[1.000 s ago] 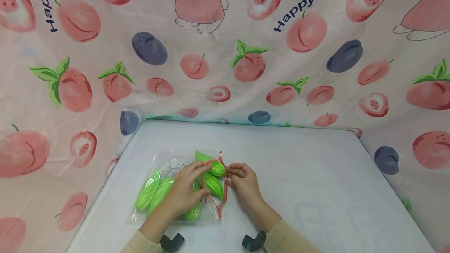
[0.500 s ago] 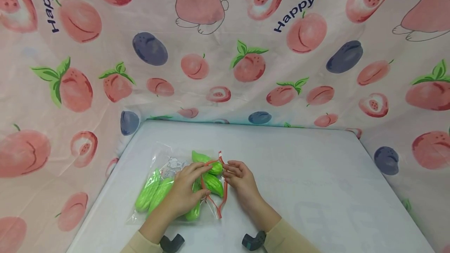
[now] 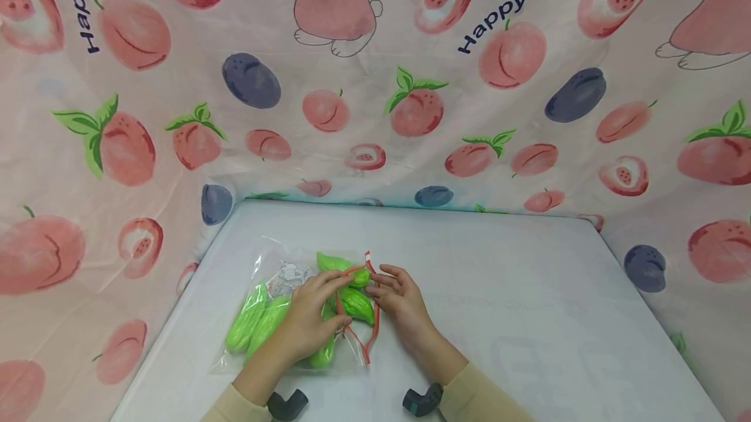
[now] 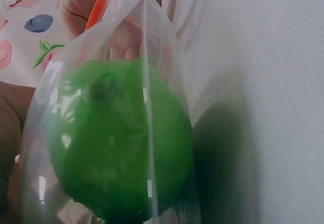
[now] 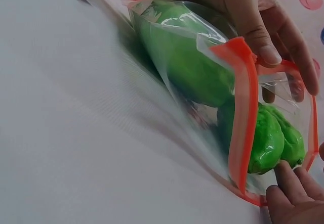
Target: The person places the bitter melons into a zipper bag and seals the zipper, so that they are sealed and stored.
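A clear zip bag [image 3: 368, 349] with a red zipper edge lies on the table, its mouth facing right. Inside are several bright green, ridged bitter gourds [image 3: 249, 324]. My left hand [image 3: 313, 314] lies over the bag and grips the upper lip of its mouth, thumb and fingers spread along the red strip [image 5: 243, 118]. At the mouth, the fingertips of my right hand [image 3: 407, 304] touch the end of a bitter gourd [image 5: 266, 143]; a second gourd end [image 5: 294, 135] shows beside it. In the left wrist view one gourd [image 4: 121, 138] fills the film.
A white table [image 3: 528, 317] extends to the right of the bag. Fruit-printed cloth [image 3: 364, 102] stands behind and on both sides. A dark bent device [image 3: 287, 404] sits by the left wrist and a similar one [image 3: 422, 400] by the right.
The upper bitter gourd at the mouth has slid left, farther into the bag. My right fingers have followed it leftward to the red edge. The left hand has stayed in place.
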The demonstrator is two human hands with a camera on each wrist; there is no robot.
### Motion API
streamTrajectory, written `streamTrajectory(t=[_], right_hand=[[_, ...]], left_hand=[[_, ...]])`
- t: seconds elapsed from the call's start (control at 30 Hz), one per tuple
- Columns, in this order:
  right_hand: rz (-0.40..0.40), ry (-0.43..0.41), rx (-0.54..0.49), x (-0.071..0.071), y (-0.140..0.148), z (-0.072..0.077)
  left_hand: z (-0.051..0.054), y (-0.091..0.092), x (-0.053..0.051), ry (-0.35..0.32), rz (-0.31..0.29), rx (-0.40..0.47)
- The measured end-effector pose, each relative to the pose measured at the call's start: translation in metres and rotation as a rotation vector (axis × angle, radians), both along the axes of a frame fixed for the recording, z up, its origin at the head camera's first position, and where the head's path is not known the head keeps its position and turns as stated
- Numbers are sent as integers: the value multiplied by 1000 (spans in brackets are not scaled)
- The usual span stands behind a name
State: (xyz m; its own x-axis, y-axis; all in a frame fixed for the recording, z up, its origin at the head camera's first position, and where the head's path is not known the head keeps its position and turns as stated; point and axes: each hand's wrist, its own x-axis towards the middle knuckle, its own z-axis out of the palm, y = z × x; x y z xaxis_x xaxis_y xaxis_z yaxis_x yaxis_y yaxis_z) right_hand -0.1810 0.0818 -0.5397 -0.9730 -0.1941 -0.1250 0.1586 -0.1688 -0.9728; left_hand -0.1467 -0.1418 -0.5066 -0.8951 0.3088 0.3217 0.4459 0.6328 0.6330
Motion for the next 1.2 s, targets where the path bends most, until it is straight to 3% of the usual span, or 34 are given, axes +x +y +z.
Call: streamTrajectory(t=[0.23, 0.77, 1.2], right_hand=[[-7, -10, 12, -1, 1, 1], [108, -13, 15, 0, 0, 8], [176, -31, 14, 3, -2, 9]], left_hand=[[0, -1, -1, 1, 0, -4], [1, -1, -1, -62, -12, -7], [0, -2, 0, -61, -5, -1]])
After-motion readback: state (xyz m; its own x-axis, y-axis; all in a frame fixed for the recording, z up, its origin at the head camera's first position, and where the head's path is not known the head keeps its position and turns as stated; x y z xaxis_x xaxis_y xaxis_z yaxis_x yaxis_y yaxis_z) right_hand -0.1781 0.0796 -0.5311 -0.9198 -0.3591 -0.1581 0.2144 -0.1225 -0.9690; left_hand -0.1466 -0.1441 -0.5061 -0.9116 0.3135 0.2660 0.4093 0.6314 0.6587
